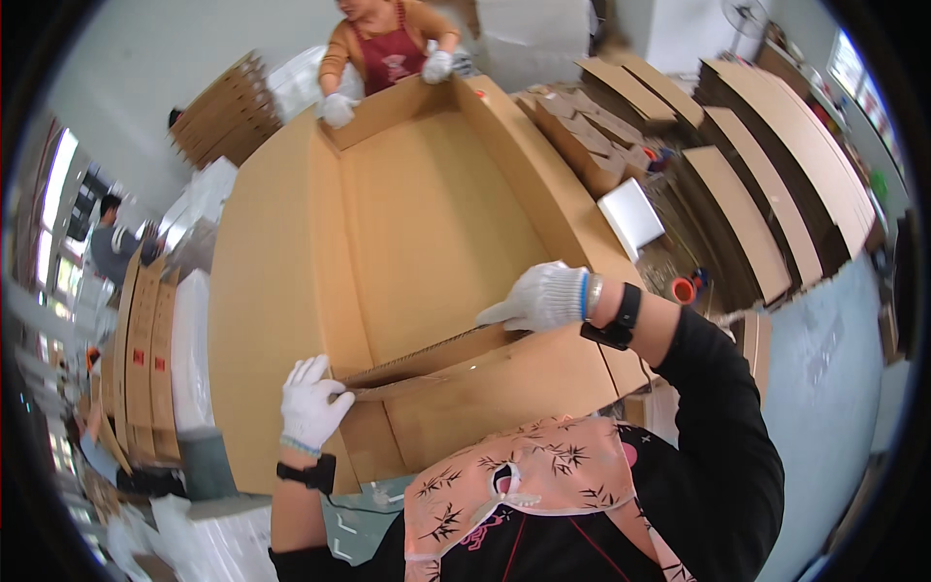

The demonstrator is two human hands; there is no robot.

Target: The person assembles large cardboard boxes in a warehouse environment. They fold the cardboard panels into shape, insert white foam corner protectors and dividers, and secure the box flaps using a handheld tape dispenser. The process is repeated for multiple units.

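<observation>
A large, shallow brown cardboard box [441, 209] lies open in front of me, its side panels partly folded up. Its near wall [436, 351] is bent upward, and the raw corrugated edge shows. My left hand [315, 403], in a white knit glove, grips the cardboard at the near left corner, thumb toward the wall. My right hand [543, 297], also gloved, is closed over the near wall toward its right end; the index finger points left along the edge and the thumb is hidden. At the far end a co-worker's gloved hands [339, 111] touch the box's far wall.
Stacks of flat cardboard [727, 218] and folded cardboard pieces [582, 141] stand at the right, with a white box [631, 217] and a tape roll [684, 290]. More cardboard [145, 359] leans at the left. Another person [116, 242] is farther back at the left.
</observation>
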